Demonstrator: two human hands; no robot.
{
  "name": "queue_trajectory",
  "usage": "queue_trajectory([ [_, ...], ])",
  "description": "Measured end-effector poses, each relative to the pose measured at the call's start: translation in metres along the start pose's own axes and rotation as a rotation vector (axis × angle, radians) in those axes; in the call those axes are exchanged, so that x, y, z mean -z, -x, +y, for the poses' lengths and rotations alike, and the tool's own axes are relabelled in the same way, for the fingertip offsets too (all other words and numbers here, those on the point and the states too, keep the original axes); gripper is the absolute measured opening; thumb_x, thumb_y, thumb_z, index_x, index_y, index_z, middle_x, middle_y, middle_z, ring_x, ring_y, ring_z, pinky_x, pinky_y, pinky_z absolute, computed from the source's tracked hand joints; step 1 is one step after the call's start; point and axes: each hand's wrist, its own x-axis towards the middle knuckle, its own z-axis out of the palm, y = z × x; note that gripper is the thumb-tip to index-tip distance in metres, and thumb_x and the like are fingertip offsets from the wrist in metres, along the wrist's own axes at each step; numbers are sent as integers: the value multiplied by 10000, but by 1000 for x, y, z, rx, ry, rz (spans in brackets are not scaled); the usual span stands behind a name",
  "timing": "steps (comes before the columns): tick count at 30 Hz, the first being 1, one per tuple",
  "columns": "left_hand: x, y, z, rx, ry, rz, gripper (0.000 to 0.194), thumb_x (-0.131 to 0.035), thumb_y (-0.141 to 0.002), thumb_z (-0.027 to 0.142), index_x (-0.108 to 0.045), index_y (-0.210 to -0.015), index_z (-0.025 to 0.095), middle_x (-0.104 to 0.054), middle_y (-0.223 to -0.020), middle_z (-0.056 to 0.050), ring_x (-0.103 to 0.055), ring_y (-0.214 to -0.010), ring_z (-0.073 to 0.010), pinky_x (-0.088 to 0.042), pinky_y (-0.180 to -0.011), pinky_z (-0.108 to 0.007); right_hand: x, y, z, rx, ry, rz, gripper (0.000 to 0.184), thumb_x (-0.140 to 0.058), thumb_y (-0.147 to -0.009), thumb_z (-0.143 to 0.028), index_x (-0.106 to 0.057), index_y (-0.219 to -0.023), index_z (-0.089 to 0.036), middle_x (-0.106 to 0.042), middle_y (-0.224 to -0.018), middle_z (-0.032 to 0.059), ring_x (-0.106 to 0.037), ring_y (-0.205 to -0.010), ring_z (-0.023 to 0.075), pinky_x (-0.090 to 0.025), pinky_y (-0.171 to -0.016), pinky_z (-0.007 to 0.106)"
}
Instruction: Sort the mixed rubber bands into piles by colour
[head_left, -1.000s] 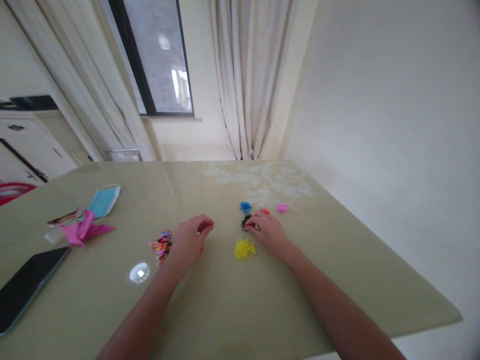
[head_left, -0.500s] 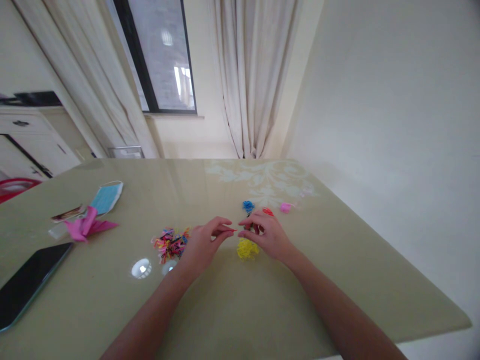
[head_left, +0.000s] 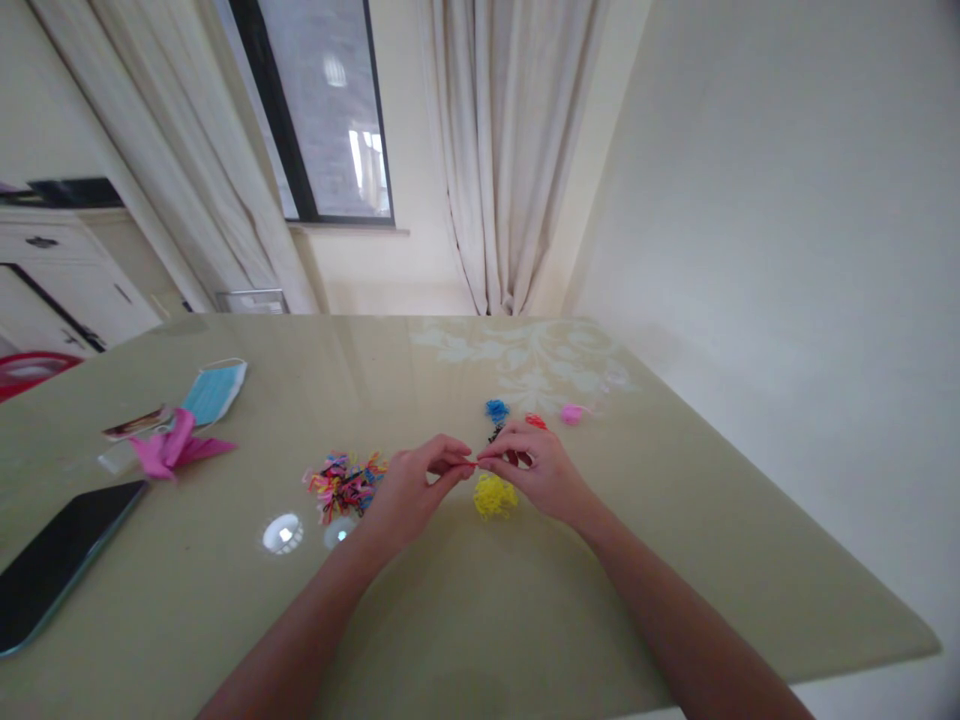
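Between both sets of fingertips is a small red rubber band (head_left: 475,463). My left hand (head_left: 421,482) pinches its left end, and my right hand (head_left: 538,468) closes thumb and fingers on the right end. Just below the fingertips lies a heap of yellow rubber bands (head_left: 494,497). Beyond my right hand are small heaps of blue bands (head_left: 496,411), red bands (head_left: 535,421) and pink bands (head_left: 572,414); black bands (head_left: 495,433) are partly hidden by that hand. A mixed-colour pile of bands (head_left: 345,487) sits left of my left hand.
On the left of the glossy table (head_left: 480,620) lie a black phone (head_left: 67,555), a pink folded paper shape (head_left: 176,450) and a blue face mask (head_left: 216,392). A wall (head_left: 787,250) runs along the right side; curtains (head_left: 502,150) hang behind.
My right fingertips have closed the small gap to the red rubber band and now meet my left fingertips at it. The heaps look unchanged.
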Motion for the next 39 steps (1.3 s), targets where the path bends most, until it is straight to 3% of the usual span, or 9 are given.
queue_trajectory([
  [6,5,-3,0,27,-171,-19,296,-718,-902,377,-676,-1160,239,-816,-1035,-28,-761,-866,-196,-583,-760,-305,7,-2,-5,-51,-69,100,243,-742,-928,-427,-796,-876,-196,-648,-773,31,-543,-658,141,-429,-588,278],
  [11,31,0,-6,169,-812,1,268,-641,-953,312,-692,-1183,184,-755,-1176,-116,-689,-1116,-309,-521,-954,-434,32,-3,-12,-85,-363,327,143,-821,-862,-367,-798,-837,-228,-684,-782,21,-602,-735,158,-479,-663,293],
  [14,43,3,-7,322,-1064,-101,219,-594,-977,295,-725,-1079,153,-742,-1134,-150,-673,-1136,-351,-504,-951,-462,42,-2,-16,-27,-461,407,93,-858,-828,-331,-810,-820,-251,-663,-751,4,-574,-707,145,-461,-644,286],
  [18,44,3,-3,382,-1121,-202,194,-549,-992,236,-726,-1032,169,-733,-1119,-131,-697,-1073,-319,-503,-893,-421,44,1,-25,42,-528,434,45,-860,-833,-302,-826,-837,-272,-641,-741,0,-542,-695,136,-431,-626,279],
  [24,39,0,0,375,-1091,-183,209,-520,-991,218,-723,-953,191,-735,-1080,-105,-699,-1046,-302,-492,-861,-398,45,1,-31,39,-565,464,96,-878,-803,-340,-819,-810,-265,-618,-717,-7,-521,-661,130,-411,-593,271],
  [28,38,-1,-6,303,-1069,-107,244,-479,-1012,272,-702,-959,189,-748,-1087,-115,-681,-1091,-307,-479,-890,-393,54,-3,-11,-92,-374,475,158,-846,-821,-381,-799,-834,-230,-667,-737,4,-555,-660,141,-433,-601,282],
  [32,38,-4,-11,315,-990,-30,235,-448,-1011,304,-651,-937,210,-777,-968,-96,-720,-966,-293,-473,-802,-368,60,-6,28,-209,94,423,185,-761,-878,-364,-792,-849,-184,-693,-754,37,-557,-637,154,-443,-624,308],
  [36,36,-5,-13,290,-886,-1,225,-436,-1013,328,-614,-918,229,-778,-908,-73,-729,-874,-267,-451,-729,-338,58,-7,60,-275,528,305,178,-651,-947,-258,-786,-860,-180,-702,-877,73,-621,-750,188,-470,-738,340],
  [39,36,-5,-16,250,-779,19,217,-433,-1010,332,-610,-931,234,-775,-910,-64,-723,-868,-254,-449,-723,-327,53,-5,67,-302,682,180,214,-579,-997,-212,-783,-938,-194,-707,-973,85,-653,-861,203,-464,-764,323],
])
